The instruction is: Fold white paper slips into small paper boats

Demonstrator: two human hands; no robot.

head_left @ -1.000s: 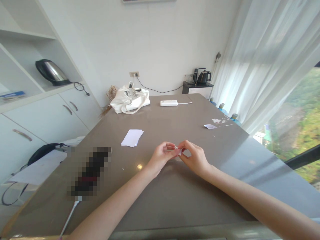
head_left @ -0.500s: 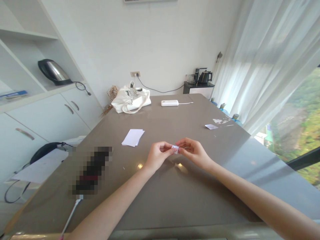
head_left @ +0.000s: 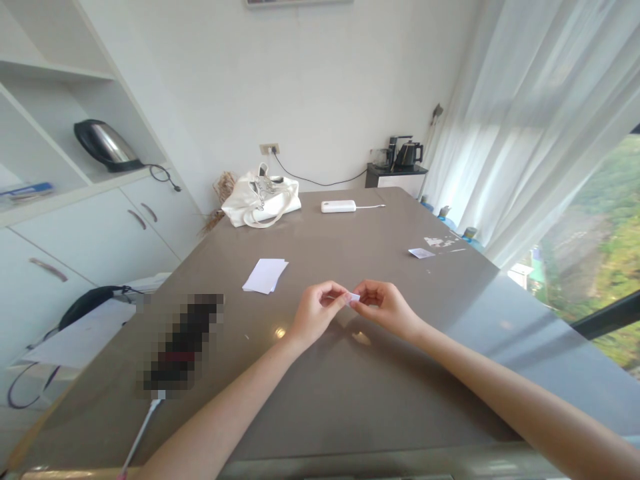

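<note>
A small piece of white paper [head_left: 354,297] is pinched between my two hands, just above the brown table [head_left: 320,393]. My left hand [head_left: 320,310] grips its left side with thumb and fingertips. On the other side, my right hand [head_left: 385,307] holds it with thumb and curled fingers. Fingers cover much of the paper, so its folds are hard to make out. Left of my hands lies a short stack of white paper sheets [head_left: 265,275]. Farther off to the right rests another small paper piece [head_left: 421,253], with white scraps [head_left: 443,241] beside it.
A white bag [head_left: 263,199] and a white power bank [head_left: 339,207] with a short cable sit at the table's far end. At the left lies a blurred-out dark object [head_left: 183,343] with a cable. Curtains [head_left: 500,133] hang along the right.
Both hands have stayed together at about the same spot. My right fingers have curled in and shifted slightly, and the paper between them is turned to a flatter angle.
</note>
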